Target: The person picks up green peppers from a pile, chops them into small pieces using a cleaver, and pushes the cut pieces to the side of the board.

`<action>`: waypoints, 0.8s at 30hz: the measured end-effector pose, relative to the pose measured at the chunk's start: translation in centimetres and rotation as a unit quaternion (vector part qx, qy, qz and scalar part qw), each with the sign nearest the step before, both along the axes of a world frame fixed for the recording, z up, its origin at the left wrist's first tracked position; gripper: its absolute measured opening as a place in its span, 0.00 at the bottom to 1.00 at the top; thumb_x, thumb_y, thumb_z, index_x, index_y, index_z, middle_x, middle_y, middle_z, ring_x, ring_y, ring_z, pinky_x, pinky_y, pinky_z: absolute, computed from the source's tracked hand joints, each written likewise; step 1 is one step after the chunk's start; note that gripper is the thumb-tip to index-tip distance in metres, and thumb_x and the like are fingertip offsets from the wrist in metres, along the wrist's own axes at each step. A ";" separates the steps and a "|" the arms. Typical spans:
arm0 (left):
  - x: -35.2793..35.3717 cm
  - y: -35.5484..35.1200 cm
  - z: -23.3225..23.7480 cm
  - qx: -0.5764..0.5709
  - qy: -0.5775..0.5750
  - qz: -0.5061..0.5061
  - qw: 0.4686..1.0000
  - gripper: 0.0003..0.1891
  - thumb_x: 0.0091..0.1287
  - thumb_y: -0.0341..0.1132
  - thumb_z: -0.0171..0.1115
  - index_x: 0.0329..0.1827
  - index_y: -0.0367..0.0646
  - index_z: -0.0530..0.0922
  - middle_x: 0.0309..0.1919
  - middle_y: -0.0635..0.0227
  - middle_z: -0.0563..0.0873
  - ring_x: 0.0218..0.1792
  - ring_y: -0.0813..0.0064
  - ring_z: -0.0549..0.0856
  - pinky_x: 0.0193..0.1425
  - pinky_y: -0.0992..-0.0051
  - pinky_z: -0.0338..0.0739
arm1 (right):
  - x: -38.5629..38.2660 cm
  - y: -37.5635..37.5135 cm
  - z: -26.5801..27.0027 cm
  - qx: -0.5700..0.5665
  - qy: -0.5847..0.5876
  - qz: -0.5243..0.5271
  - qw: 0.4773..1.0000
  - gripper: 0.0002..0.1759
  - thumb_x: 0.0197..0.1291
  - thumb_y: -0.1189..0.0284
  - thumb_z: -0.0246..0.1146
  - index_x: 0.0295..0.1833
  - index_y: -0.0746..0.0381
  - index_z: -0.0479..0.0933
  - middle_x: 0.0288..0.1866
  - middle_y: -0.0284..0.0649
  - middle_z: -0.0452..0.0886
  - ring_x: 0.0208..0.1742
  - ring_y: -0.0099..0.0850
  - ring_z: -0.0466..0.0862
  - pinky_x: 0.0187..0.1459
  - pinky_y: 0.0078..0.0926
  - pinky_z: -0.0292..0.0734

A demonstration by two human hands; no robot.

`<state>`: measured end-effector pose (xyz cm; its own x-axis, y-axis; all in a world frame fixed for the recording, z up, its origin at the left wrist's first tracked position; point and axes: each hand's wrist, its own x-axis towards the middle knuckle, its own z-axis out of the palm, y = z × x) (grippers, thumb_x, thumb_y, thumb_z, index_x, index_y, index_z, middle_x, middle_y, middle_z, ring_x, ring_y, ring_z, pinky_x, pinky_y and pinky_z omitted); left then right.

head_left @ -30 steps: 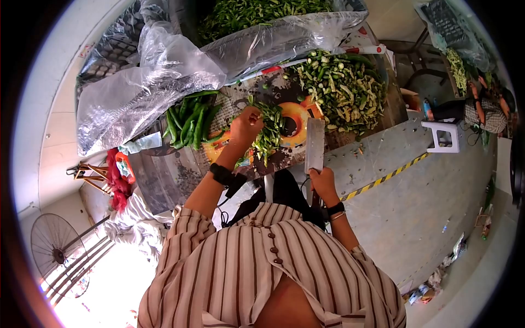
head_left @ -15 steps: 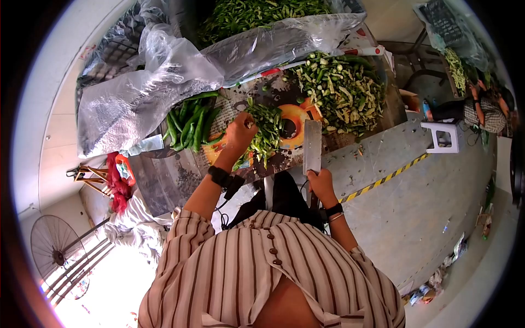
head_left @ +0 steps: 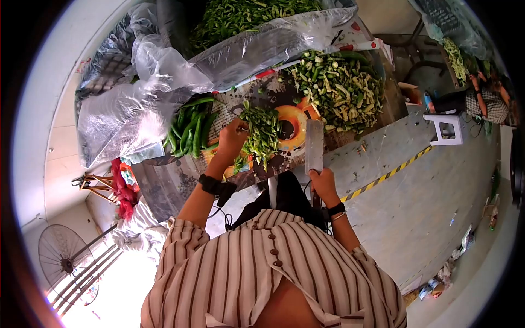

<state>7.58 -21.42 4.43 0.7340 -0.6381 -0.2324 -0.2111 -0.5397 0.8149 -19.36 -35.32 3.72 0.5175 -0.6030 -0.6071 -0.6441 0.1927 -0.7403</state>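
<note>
My left hand (head_left: 233, 136) is closed just left of a pile of sliced green peppers (head_left: 260, 131) on the table; what its fingers hold, if anything, is too small to make out. In my right hand (head_left: 325, 186) is the handle of a cleaver (head_left: 314, 145), its broad blade pointing away from me, over the table's near edge. Whole green peppers (head_left: 191, 133) lie left of my left hand. A larger heap of cut pepper pieces (head_left: 342, 90) is beyond the blade, to the right.
A plastic-lined crate (head_left: 273, 41) of sliced greens stands at the back, its clear sheet (head_left: 128, 117) draped left. At the far right are a white stool (head_left: 445, 129) and a seated person (head_left: 486, 104). A fan (head_left: 65, 265) is at lower left.
My left hand has moved slightly left and toward me, staying closed beside the sliced pile. My right hand still holds the cleaver in nearly the same place. The whole view has shifted slightly.
</note>
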 end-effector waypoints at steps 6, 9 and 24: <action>0.6 -3.4 4.2 -0.086 0.139 0.014 0.986 0.11 0.60 0.28 0.57 0.45 0.35 0.76 0.37 0.61 0.84 0.39 0.75 0.83 0.39 0.78 0.78 | 0.2 -0.5 0.7 -0.002 0.001 -0.006 1.000 0.18 0.55 0.69 0.58 0.17 0.68 0.71 0.08 0.36 0.70 0.09 0.26 0.72 0.14 0.26 0.66; 0.2 -7.3 5.6 -0.203 0.111 -0.014 0.973 0.12 0.60 0.30 0.59 0.45 0.35 0.77 0.37 0.62 0.84 0.38 0.73 0.83 0.40 0.75 0.78 | -0.2 -0.6 -0.2 -0.005 -0.003 -0.008 1.000 0.18 0.55 0.69 0.57 0.17 0.69 0.71 0.08 0.36 0.70 0.09 0.26 0.72 0.14 0.25 0.66; -0.9 -8.7 -0.3 0.163 -0.260 -0.192 0.932 0.16 0.45 0.36 0.68 0.38 0.46 0.80 0.38 0.61 0.78 0.46 0.59 0.76 0.51 0.63 0.70 | -1.3 -1.7 -0.2 -0.028 0.023 -0.005 0.999 0.18 0.55 0.67 0.56 0.18 0.68 0.72 0.08 0.37 0.71 0.09 0.27 0.72 0.15 0.26 0.66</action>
<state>6.69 -30.14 4.09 0.5337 -0.8347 -0.1358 -0.7605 -0.5439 0.3547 -20.62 -37.07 3.50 0.4831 -0.6415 -0.5960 -0.6762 0.1591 -0.7193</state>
